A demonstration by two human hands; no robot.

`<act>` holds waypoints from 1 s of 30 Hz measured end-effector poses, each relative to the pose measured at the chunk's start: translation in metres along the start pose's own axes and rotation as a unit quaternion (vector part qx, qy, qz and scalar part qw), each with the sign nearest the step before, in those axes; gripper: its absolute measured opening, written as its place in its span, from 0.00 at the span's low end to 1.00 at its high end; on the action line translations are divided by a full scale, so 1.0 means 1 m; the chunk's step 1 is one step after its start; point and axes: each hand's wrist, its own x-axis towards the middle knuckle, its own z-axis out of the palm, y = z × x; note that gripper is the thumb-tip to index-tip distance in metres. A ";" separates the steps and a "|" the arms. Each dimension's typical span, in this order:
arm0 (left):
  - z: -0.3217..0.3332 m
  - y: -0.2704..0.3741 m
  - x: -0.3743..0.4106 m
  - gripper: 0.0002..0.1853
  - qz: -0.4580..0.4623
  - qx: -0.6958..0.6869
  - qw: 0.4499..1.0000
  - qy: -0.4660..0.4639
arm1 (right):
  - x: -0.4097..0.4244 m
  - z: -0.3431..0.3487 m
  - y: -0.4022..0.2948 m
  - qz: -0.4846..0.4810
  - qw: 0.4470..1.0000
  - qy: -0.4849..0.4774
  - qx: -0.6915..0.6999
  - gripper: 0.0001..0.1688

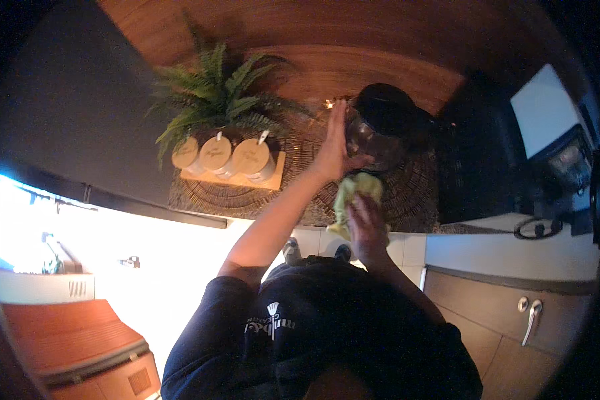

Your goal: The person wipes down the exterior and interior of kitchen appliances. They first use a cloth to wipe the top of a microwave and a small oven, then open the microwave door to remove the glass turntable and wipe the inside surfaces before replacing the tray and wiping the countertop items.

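Observation:
On a dark countertop stands a transparent container with a black top (385, 107), its exact kind hard to tell in the dim light. My left hand (337, 145) lies against its left side with the fingers spread, the thumb along its near side. Just below, my right hand (367, 222) holds a yellow-green cloth (357, 187) at the near base of the container. Both are over a round, dark woven-looking placemat (405, 195) near the counter's front edge.
Several jars with wooden lids (216, 152) stand on a wooden tray (230, 180) to the left, before a green fern (225, 95). A dark appliance (570, 160) is at the right. Behind the counter rises a wood-toned panel (310, 65).

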 end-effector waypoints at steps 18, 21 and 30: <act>-0.169 -0.034 -0.221 0.09 -0.145 0.150 0.954 0.216 | 0.234 0.082 -0.037 -0.080 0.958 0.062 0.268 0.16; -0.241 -0.088 -0.234 0.18 -0.200 0.222 0.908 0.294 | 0.184 0.060 -0.034 0.014 0.980 -0.033 0.194 0.16; -0.332 -0.133 -0.179 0.39 -0.257 -0.068 0.959 0.103 | 0.142 -0.036 -0.174 0.192 0.892 0.077 0.403 0.14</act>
